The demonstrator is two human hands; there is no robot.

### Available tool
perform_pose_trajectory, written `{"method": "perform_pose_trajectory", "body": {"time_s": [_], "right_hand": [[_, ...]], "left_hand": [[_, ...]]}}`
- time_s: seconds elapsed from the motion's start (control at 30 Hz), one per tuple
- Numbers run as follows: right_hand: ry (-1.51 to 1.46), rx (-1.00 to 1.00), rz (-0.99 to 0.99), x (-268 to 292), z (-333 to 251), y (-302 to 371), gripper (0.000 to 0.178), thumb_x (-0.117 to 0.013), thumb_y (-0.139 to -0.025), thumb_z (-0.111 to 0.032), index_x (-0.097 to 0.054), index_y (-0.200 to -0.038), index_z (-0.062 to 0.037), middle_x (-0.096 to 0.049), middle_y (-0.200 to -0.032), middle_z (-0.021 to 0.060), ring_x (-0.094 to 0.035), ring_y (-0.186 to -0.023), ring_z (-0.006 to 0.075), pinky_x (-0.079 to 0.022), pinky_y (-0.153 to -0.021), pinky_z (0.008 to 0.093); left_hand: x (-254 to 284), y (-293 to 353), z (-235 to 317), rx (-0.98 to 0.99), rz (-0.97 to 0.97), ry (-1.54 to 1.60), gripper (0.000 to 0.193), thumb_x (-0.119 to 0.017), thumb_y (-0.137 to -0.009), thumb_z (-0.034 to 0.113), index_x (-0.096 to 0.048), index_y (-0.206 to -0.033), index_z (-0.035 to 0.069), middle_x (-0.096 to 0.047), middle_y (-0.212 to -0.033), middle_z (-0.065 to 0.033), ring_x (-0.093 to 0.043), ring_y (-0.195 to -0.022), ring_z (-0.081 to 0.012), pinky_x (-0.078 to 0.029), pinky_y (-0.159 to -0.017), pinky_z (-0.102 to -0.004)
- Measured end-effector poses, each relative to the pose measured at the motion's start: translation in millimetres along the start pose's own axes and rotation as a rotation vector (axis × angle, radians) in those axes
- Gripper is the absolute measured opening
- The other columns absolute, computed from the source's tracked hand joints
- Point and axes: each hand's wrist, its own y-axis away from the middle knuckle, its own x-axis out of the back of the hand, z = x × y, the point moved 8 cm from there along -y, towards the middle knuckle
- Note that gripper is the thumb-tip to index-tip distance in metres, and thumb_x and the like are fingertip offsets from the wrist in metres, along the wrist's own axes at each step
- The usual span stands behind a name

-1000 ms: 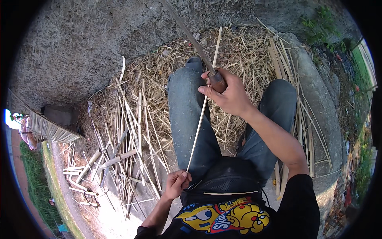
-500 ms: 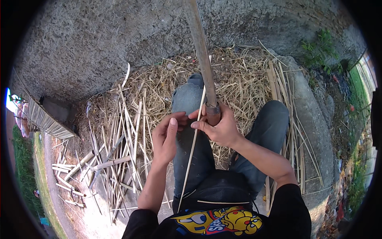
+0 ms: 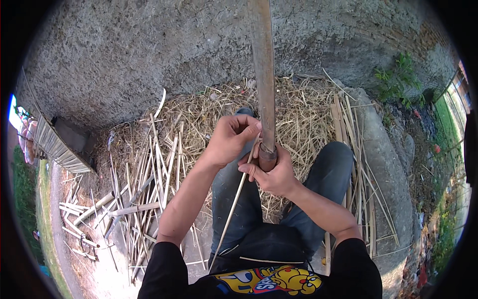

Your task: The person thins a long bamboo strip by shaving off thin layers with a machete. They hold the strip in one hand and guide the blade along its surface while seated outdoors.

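Observation:
My right hand (image 3: 274, 172) is wrapped round the brown grip (image 3: 267, 160) of a long, flat, grey-brown tool (image 3: 264, 70) that looks like a long-bladed knife. A collar joins grip and bar, and the bar rises past the top edge. A thin pale bamboo strip (image 3: 231, 212) slants from my lap up to the tool, passing under my right thumb. Near its upper end, beside the collar, my left hand (image 3: 234, 137) pinches the strip between thumb and finger. The strip's tip is partly hidden by the fingers.
Many split bamboo strips (image 3: 159, 169) lie in a heap at my left, with thicker pieces (image 3: 134, 208) among them. More strips (image 3: 356, 144) lie right of my knee. Shavings (image 3: 308, 109) cover the ground before a rough wall (image 3: 149, 50). Another strip (image 3: 271, 260) lies across my lap.
My left hand has moved up and right to the tool's collar and pinched the strip there. The tool stands more upright and the view has shifted slightly.

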Motion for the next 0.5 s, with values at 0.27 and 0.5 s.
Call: {"method": "perform_pose_trajectory", "body": {"time_s": [0.27, 0.5], "right_hand": [[0.030, -0.004, 0.020, 3, -7, -3, 0.028, -0.077, -0.090, -0.008, -0.052, -0.101, -0.0033, -0.072, -0.085, 0.0080, -0.063, -0.060, 0.0093, -0.052, -0.054, 0.0256], [-0.052, -0.049, 0.060, 6, -11, -2, 0.026, -0.077, -0.090, -0.007, -0.052, -0.097, -0.0037, -0.069, -0.080, 0.0064, -0.064, -0.061, 0.0101, -0.052, -0.054, 0.0263]], "left_hand": [[0, -69, 43, -0.157, 0.085, -0.109, 0.028, -0.073, -0.096, 0.026, -0.074, -0.099, -0.001, -0.070, -0.086, -0.0025, -0.061, -0.078, -0.0078, -0.047, -0.073, -0.0253], [0, -92, 80, -0.260, 0.119, -0.154, 0.028, -0.070, -0.098, 0.027, -0.073, -0.096, 0.000, -0.067, -0.080, 0.0003, -0.057, -0.071, -0.0066, -0.045, -0.066, -0.0257]]}}
